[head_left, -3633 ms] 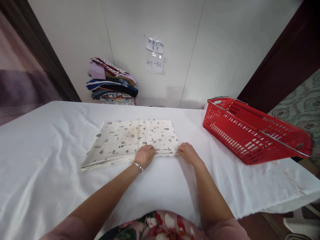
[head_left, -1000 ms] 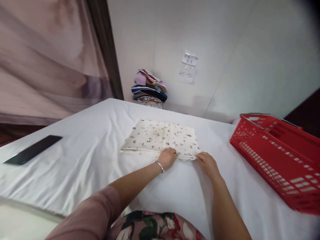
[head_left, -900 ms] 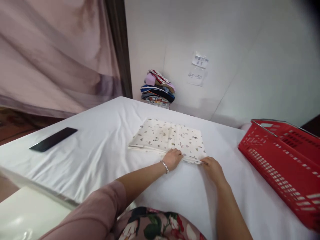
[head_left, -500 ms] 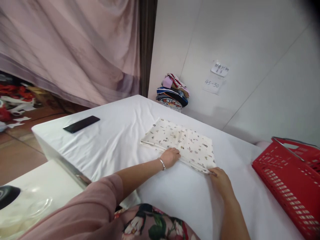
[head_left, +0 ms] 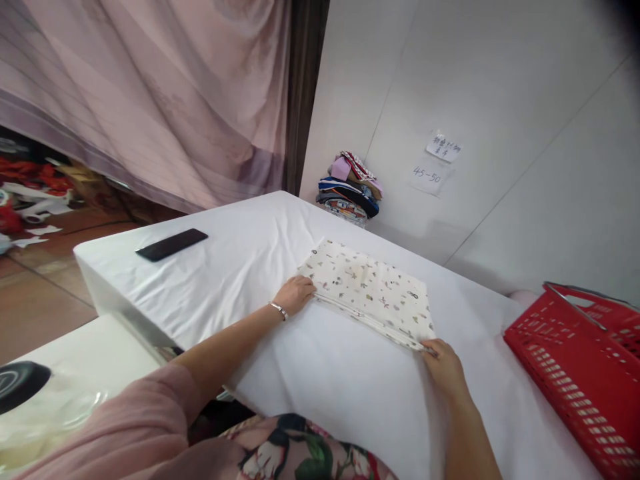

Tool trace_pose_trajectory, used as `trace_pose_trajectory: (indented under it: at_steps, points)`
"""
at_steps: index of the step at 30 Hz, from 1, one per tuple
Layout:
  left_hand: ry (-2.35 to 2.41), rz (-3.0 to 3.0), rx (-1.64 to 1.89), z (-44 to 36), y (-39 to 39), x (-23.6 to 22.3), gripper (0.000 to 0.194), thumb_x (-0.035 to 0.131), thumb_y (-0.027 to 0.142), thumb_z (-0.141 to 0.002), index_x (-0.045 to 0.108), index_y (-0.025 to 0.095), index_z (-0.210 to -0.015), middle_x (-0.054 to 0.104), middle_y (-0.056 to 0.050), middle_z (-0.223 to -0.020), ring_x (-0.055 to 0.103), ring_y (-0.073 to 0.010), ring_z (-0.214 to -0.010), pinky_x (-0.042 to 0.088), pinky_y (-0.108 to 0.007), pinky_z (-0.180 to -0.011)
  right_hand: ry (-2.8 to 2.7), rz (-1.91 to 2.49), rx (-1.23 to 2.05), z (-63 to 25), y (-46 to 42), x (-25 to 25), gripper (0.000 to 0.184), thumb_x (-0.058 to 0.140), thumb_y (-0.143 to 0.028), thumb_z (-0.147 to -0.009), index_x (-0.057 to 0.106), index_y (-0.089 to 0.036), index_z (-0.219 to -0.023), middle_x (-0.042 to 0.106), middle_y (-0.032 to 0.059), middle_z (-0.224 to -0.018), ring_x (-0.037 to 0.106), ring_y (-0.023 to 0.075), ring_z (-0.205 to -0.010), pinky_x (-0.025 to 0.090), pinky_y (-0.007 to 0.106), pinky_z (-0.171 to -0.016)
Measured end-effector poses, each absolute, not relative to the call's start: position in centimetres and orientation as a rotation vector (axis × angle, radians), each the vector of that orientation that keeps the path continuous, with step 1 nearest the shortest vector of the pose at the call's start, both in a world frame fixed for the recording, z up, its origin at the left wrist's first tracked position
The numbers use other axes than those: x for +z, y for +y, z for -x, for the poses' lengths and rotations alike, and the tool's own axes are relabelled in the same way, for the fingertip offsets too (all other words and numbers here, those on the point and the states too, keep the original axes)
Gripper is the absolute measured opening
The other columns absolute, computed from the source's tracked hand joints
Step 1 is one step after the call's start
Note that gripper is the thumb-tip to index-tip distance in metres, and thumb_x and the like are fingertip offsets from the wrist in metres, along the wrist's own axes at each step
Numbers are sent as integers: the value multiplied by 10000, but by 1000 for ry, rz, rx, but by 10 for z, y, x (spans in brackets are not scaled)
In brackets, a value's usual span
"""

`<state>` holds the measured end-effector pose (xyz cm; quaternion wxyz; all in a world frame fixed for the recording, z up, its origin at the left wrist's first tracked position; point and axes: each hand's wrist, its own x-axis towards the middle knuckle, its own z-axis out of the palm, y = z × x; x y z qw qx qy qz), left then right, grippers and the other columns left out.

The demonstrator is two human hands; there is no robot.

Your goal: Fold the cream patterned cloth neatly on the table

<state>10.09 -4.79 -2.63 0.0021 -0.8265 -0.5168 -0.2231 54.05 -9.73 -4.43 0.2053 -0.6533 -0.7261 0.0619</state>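
Note:
A folded cream cloth with small prints (head_left: 370,293) lies on the white-covered table (head_left: 240,280). My left hand (head_left: 296,293), a bracelet on its wrist, pinches the cloth's near left corner. Fingers curled, my right hand (head_left: 443,363) grips the near right corner. Both hands rest on the table at the cloth's near edge.
A black phone (head_left: 171,245) lies at the table's left end. A stack of folded clothes (head_left: 351,187) sits against the wall behind the cloth. A red plastic basket (head_left: 580,373) stands at the right. Pink curtains hang at the left, and paper notes (head_left: 435,160) are stuck on the wall.
My left hand has slid left along the cloth's near edge to its left corner. My right hand stays at the right corner. My head has turned left, bringing the phone and curtains into view.

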Motion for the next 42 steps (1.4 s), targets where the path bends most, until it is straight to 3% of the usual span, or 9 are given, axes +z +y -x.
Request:
trace_pose_trajectory:
  at_steps: [9,15,19,27,34,42]
  points:
    - [-1565,2641,-773,-106,-41,-27,194,492,292,-862,658,215,-926,634,-56,-962,553,-201,-923,425,-352,-828,-2213,1853,-25,-483,-97,-12,330,478,-152,-739,660,-227,-1003,639,45,-1094,547,210,-1050,372,335,-929]
    - [-1489,2737,-711,-117,-29,-28,189,486,231,-859,662,216,-928,635,-52,-943,543,-201,-915,424,-348,-807,-2310,1485,122,-390,-76,-4,231,455,-171,-836,680,-220,-855,677,26,-932,584,174,-897,401,282,-830]
    - [-1470,2739,-822,-114,-26,-38,198,468,222,-869,661,205,-912,631,-54,-916,543,-188,-880,425,-330,-804,-2269,1451,136,-354,-61,-13,211,471,-173,-852,676,-216,-879,667,30,-908,561,175,-884,401,286,-809]
    - [-1406,2743,-924,-110,-27,-39,230,428,203,-888,657,194,-906,635,-55,-898,535,-182,-867,430,-329,-795,-2128,1431,66,-342,-54,-33,233,436,-163,-870,661,-210,-833,626,40,-850,525,180,-831,405,315,-768]
    - [-1330,2829,-912,-103,-28,-36,180,566,269,-819,646,201,-965,624,-61,-970,544,-203,-925,432,-347,-825,-2163,1371,107,-346,-62,-37,168,512,-220,-853,663,-233,-926,623,44,-906,531,185,-876,420,323,-783]
    - [-1375,2727,-1011,-102,-25,-32,223,428,239,-897,644,193,-870,633,-45,-857,541,-170,-831,441,-311,-770,-2069,1351,152,-345,-59,-37,215,461,-228,-881,675,-234,-892,624,45,-855,530,186,-829,428,337,-758]
